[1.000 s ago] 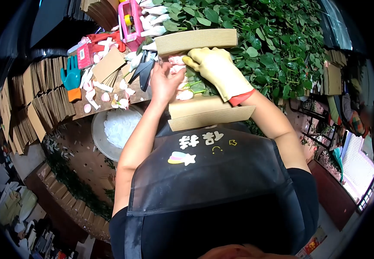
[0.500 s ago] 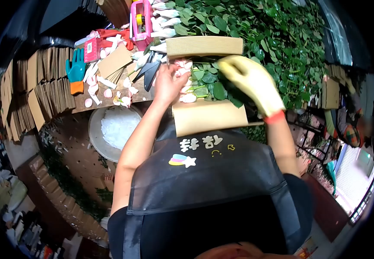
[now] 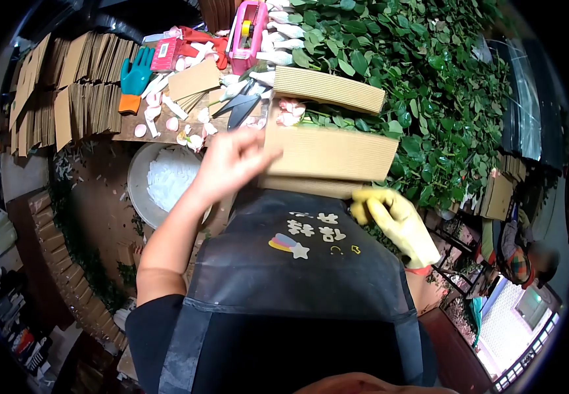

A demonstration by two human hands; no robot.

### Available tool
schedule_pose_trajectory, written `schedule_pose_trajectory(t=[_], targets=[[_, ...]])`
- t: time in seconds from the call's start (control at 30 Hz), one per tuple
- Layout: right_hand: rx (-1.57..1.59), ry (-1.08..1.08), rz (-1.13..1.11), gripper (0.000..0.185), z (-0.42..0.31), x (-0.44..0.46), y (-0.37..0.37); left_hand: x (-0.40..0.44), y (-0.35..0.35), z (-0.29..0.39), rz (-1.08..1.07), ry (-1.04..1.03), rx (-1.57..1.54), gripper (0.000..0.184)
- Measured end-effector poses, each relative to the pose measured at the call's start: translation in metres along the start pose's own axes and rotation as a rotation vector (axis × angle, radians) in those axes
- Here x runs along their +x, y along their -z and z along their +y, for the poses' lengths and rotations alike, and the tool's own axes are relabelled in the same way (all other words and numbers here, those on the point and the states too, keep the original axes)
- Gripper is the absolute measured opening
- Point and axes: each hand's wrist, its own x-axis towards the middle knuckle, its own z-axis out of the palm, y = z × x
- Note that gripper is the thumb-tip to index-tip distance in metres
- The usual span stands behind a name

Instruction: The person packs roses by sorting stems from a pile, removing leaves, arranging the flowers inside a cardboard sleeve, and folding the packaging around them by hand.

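Note:
A sheet of corrugated cardboard [image 3: 327, 154] is folded up over a row of pink roses [image 3: 290, 111]. Its upper flap [image 3: 329, 87] stands beyond the blossoms, and rose leaves show between the flaps. My bare left hand [image 3: 235, 164] is beside the left edge of the folded part, fingers bent. Motion blur hides whether it touches or grips the cardboard. At the lower right corner of the cardboard is my right hand [image 3: 393, 223] in a yellow glove, its fingers bent and somewhat apart, with nothing visible in them.
Leafy rose stems [image 3: 422, 85] cover the right of the table. Black scissors [image 3: 241, 105], a pink tape dispenser [image 3: 247, 36], a teal glove [image 3: 136, 75] and loose petals lie left. Cardboard stacks [image 3: 87, 98] stand farther left, above a bucket [image 3: 141, 203] of white pieces.
The near cardboard flap has come up over the roses. My left hand has moved down and left off the blossoms. My gloved right hand has dropped from the leaves to the near corner.

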Motion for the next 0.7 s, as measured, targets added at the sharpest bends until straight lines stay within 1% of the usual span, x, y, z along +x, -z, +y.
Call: schedule_pose_trajectory(t=[0.07,0.13,0.17,0.2,0.27,0.3,0.33,0.4,0.43,0.47,0.5,0.53,0.57,0.6,0.67,0.7], targets=[[-0.221,0.199,0.187,0.029,-0.008,0.035,-0.02,0.035,-0.01,0.003,0.19,-0.037,-0.076,0.013],[-0.804,0.528,0.317,0.025,-0.014,0.07,-0.029,0.062,-0.037,-0.025,0.316,-0.124,-0.411,0.022],[-0.992,0.466,0.258,0.026,-0.017,0.095,-0.028,0.063,-0.052,-0.017,0.443,-0.257,-0.379,0.027],[-1.178,0.398,0.198,0.027,-0.017,0.117,-0.029,0.062,-0.058,-0.033,0.412,-0.337,-0.252,0.028],[-1.182,0.356,0.263,0.028,-0.004,0.143,-0.036,0.068,-0.056,-0.05,0.096,-0.626,0.222,0.039],[-1.187,0.386,0.295,0.029,0.0,0.148,-0.035,0.073,-0.061,-0.059,-0.019,-0.667,0.292,0.05],[-1.22,0.412,0.287,0.029,-0.001,0.149,-0.034,0.078,-0.068,-0.071,-0.051,-0.638,0.389,0.056],[-1.284,0.462,0.272,0.028,-0.002,0.147,-0.034,0.081,-0.073,-0.082,-0.005,-0.773,0.709,0.066],[-1.354,0.444,0.193,0.027,-0.01,0.144,-0.033,0.082,-0.075,-0.082,-0.009,-0.768,0.732,0.073],[-1.355,0.367,0.094,0.025,-0.026,0.138,-0.035,0.083,-0.076,-0.083,-0.013,-0.76,0.753,0.08],[-1.359,0.383,0.021,0.023,-0.031,0.139,-0.038,0.084,-0.078,-0.085,0.005,-0.77,0.793,0.084],[-1.364,0.401,-0.053,0.022,-0.035,0.142,-0.041,0.085,-0.077,-0.087,-0.007,-0.776,0.791,0.083],[-1.319,0.546,-0.056,0.024,-0.024,0.152,-0.042,0.09,-0.077,-0.091,-0.004,-0.783,0.793,0.083],[-1.392,0.534,-0.134,0.028,-0.018,0.168,-0.046,0.089,-0.08,-0.094,-0.011,-0.785,0.792,0.084],[-1.496,0.558,-0.307,0.028,-0.046,0.177,-0.044,0.09,-0.082,-0.094,-0.034,-0.723,0.743,0.088],[-1.543,0.792,-0.215,0.027,-0.037,0.18,-0.042,0.09,-0.082,-0.095,-0.028,-0.695,0.622,0.083]])
